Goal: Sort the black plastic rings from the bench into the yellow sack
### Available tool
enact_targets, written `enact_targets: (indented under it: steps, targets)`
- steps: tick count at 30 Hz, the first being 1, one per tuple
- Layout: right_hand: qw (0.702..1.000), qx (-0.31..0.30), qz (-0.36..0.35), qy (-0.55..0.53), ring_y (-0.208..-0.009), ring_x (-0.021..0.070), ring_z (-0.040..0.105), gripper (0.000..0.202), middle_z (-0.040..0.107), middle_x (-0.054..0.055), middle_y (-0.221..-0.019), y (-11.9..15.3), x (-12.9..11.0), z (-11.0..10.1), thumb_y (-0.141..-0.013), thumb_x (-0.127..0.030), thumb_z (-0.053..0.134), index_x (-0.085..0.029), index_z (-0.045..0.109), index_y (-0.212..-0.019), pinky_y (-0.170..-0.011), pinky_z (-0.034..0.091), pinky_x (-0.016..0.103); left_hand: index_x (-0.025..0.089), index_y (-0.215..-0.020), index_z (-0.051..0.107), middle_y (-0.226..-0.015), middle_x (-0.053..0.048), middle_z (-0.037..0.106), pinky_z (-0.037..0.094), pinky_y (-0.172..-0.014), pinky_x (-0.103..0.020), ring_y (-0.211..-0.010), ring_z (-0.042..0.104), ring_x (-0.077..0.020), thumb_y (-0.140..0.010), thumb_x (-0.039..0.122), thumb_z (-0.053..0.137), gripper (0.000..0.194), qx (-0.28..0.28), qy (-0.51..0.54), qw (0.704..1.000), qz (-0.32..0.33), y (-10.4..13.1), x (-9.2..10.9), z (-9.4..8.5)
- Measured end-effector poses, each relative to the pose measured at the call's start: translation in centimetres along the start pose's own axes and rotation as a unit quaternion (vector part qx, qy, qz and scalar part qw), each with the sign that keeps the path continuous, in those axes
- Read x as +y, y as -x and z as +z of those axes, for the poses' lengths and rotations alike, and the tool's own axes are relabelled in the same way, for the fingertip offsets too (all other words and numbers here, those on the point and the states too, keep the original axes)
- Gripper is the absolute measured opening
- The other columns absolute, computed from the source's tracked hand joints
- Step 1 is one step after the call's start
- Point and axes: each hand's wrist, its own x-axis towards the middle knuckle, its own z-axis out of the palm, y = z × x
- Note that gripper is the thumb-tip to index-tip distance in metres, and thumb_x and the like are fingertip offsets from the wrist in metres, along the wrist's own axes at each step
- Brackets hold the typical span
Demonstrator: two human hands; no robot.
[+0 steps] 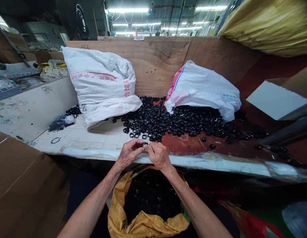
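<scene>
Black ring [145, 144] is pinched in fingertips of my L hand [129, 153] & R hand [158, 154]; prob. light, stiff, bit slick, so best held by outer rim.

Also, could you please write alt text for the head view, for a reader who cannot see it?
A person's left hand and right hand hold a small black part near the edge of a worktable. Beyond lie many loose black ring-like pieces and two white sacks; below, an open yellow sack holds more black pieces.
</scene>
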Motion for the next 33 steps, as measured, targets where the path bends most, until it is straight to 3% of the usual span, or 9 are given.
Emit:
enact_targets:
  steps: [3, 6, 8, 12, 17, 21, 25, 29, 33]
  targets:
    - [0.996, 0.025, 0.047, -0.077, -0.057, 0.0134, 0.054, 0.022, 0.06, 0.0, -0.066, 0.0, -0.3, -0.5, -0.095, -0.039, 0.062, -0.019, 0.065, -0.087, -0.061, 0.043, 0.025, 0.015, -0.1, 0.071, -0.094, -0.005, 0.07, 0.053, -0.081, -0.027, -0.085, 0.065, -0.0158, -0.084, 0.035, 0.076, 0.026, -0.013, -0.007, 1.0, 0.006, 0.0, 0.0, -0.1]
    - [0.99, 0.007, 0.027, -0.14, -0.069, 0.016, 0.062, 0.018, 0.068, 0.003, -0.083, 0.0, -0.5, -1.0, -0.096, -0.034, 0.06, -0.019, 0.067, -0.104, -0.066, 0.048, 0.026, 0.016, -0.101, 0.071, -0.095, -0.005, 0.07, 0.053, -0.082, -0.028, -0.086, 0.065, -0.016, -0.084, 0.033, 0.076, 0.025, -0.013, -0.015, 1.0, 0.013, 0.1, 0.0, -0.2]
    - [0.991, 0.008, 0.012, -0.13, -0.074, 0.017, 0.064, 0.016, 0.071, 0.005, -0.087, 0.0, -0.5, -1.0, -0.098, -0.031, 0.057, -0.02, 0.069, -0.099, -0.069, 0.049, 0.027, 0.016, -0.101, 0.071, -0.094, -0.004, 0.07, 0.053, -0.082, -0.028, -0.086, 0.065, -0.0158, -0.084, 0.031, 0.075, 0.023, -0.01, -0.018, 1.0, 0.019, 0.1, 0.0, -0.2]
    - [0.998, 0.017, 0.005, -0.058, -0.065, 0.0161, 0.06, 0.031, 0.065, 0.003, -0.068, 0.0, -0.3, -0.5, -0.101, -0.032, 0.052, -0.019, 0.066, -0.076, -0.069, 0.046, 0.028, 0.016, -0.099, 0.071, -0.094, -0.005, 0.07, 0.053, -0.084, -0.029, -0.087, 0.066, -0.0162, -0.084, 0.031, 0.075, 0.021, -0.021, -0.029, 0.999, 0.02, 0.1, 0.2, -0.1]
    - [0.997, 0.029, 0.001, -0.065, -0.073, 0.0188, 0.06, 0.021, 0.066, 0.004, -0.077, -0.1, -0.4, -0.8, -0.097, -0.037, 0.058, -0.019, 0.068, -0.094, -0.073, 0.047, 0.031, 0.016, -0.099, 0.071, -0.092, -0.004, 0.069, 0.052, -0.079, -0.027, -0.083, 0.064, -0.0151, -0.082, 0.031, 0.076, 0.023, 0.001, -0.018, 1.0, 0.0, 0.1, 0.3, 0.0]
    - [0.998, 0.034, -0.029, -0.047, -0.061, 0.0168, 0.052, 0.034, 0.051, -0.001, -0.056, -0.2, -0.6, -1.2, -0.098, -0.033, 0.056, -0.021, 0.059, -0.066, -0.076, 0.044, 0.034, 0.016, -0.1, 0.071, -0.09, -0.003, 0.069, 0.051, -0.076, -0.026, -0.08, 0.062, -0.0142, -0.081, 0.029, 0.077, 0.024, 0.017, -0.015, 1.0, -0.011, 0.1, 0.2, -0.1]
    - [0.997, 0.03, -0.015, -0.072, -0.067, 0.0171, 0.056, 0.016, 0.063, 0.002, -0.073, -0.1, -0.5, -1.1, -0.093, -0.034, 0.063, -0.019, 0.067, -0.093, -0.074, 0.045, 0.032, 0.016, -0.1, 0.071, -0.093, -0.004, 0.07, 0.052, -0.08, -0.027, -0.084, 0.064, -0.0155, -0.082, 0.029, 0.076, 0.023, 0.01, -0.014, 1.0, -0.001, 0.0, 0.0, -0.3]
    - [0.994, 0.032, 0.006, -0.103, -0.065, 0.0162, 0.056, 0.014, 0.062, 0.001, -0.071, 0.3, -0.6, -1.0, -0.095, -0.029, 0.059, -0.02, 0.066, -0.087, -0.064, 0.044, 0.028, 0.016, -0.099, 0.071, -0.093, -0.005, 0.071, 0.054, -0.082, -0.029, -0.085, 0.066, -0.0166, -0.084, 0.031, 0.074, 0.022, -0.026, -0.015, 1.0, 0.005, 0.2, 0.5, -0.2]
    - [0.991, 0.023, 0.001, -0.136, -0.073, 0.0174, 0.06, 0.014, 0.064, 0.004, -0.083, 1.3, -1.4, -1.3, -0.098, -0.028, 0.053, -0.02, 0.064, -0.097, -0.069, 0.047, 0.028, 0.016, -0.101, 0.069, -0.097, -0.006, 0.072, 0.055, -0.083, -0.03, -0.088, 0.068, -0.0182, -0.085, 0.031, 0.073, 0.022, -0.013, -0.012, 1.0, -0.017, 1.6, 1.1, 0.2]
